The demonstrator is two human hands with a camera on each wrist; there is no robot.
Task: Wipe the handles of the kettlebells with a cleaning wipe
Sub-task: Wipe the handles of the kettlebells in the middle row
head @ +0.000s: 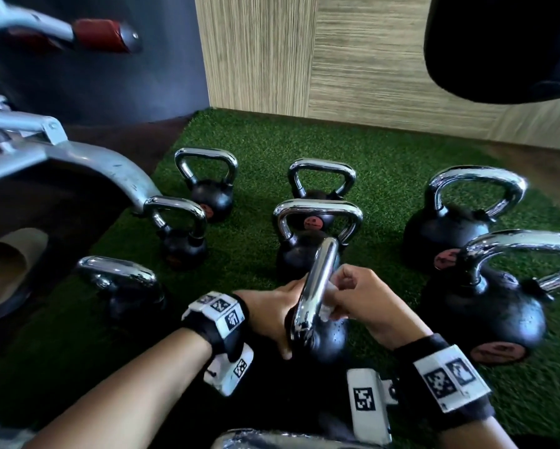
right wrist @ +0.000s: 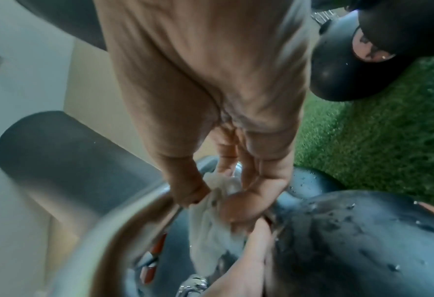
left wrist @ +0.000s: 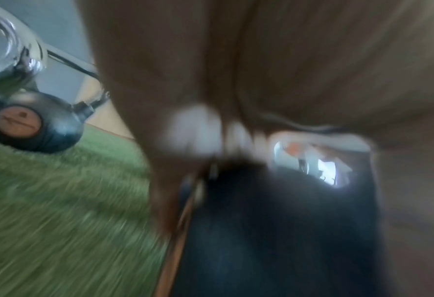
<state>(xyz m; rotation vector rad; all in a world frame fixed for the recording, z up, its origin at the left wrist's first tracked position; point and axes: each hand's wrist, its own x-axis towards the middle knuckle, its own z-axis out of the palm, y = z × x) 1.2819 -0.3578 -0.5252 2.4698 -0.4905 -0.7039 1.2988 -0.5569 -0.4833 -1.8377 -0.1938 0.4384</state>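
Observation:
Several black kettlebells with chrome handles stand on green turf. The nearest one [head: 332, 338] is tilted, its handle [head: 315, 280] pointing away from me. My left hand [head: 277, 314] grips it at the left base of the handle, thumb down on the body. My right hand [head: 343, 291] pinches a white wipe [head: 328, 307] against the right side of that handle. In the right wrist view the thumb and fingers of my right hand [right wrist: 226, 193] bunch the wipe [right wrist: 210, 223] inside the handle loop [right wrist: 101, 233], above the wet body [right wrist: 350, 245]. The left wrist view is blurred; the wipe [left wrist: 192, 130] shows as a white smear.
Other kettlebells stand to the left [head: 126, 286], ahead [head: 317, 218] and to the right [head: 486, 306]. A grey gym machine frame [head: 77, 163] juts in from the left. A black bag [head: 505, 43] hangs top right before a wood wall. Another chrome handle [head: 272, 441] lies at the bottom edge.

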